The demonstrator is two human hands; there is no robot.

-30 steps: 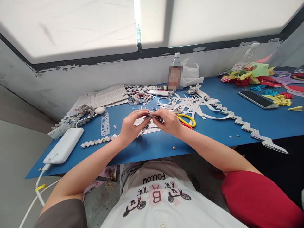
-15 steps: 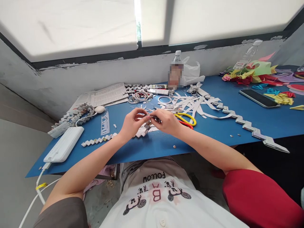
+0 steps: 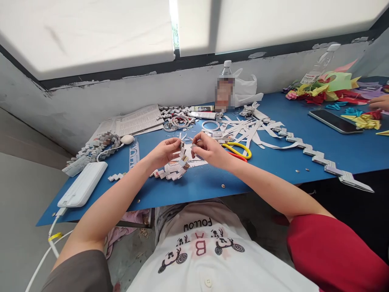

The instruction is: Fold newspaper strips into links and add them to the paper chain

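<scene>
My left hand (image 3: pixel 166 151) pinches the upper end of a zigzag folded-paper chain (image 3: pixel 183 163). The chain hangs from my fingers and curves down to the left onto the blue table (image 3: pixel 194 188). Apart from it, to the right, my right hand (image 3: pixel 209 151) has thumb and fingers pinched on a small folded paper piece (image 3: pixel 193 147); the fingers partly hide it. Printed paper (image 3: pixel 197 161) lies under the hands. Beside my right hand are scissors with yellow and red handles (image 3: pixel 247 151).
Loose white paper strips (image 3: pixel 247 136) lie behind the scissors. A longer paper chain (image 3: pixel 317 159) runs to the right edge. A phone (image 3: pixel 334 121), bottle (image 3: pixel 225 87), newspapers (image 3: pixel 136 121), clear ruler (image 3: pixel 133 154) and white power bank (image 3: pixel 82 184) stand around. Another person's hand (image 3: pixel 379 102) shows at far right.
My hands, together before, have moved apart. The chain stays in my left hand, and more of it shows. Another person's hand has come into view at far right.
</scene>
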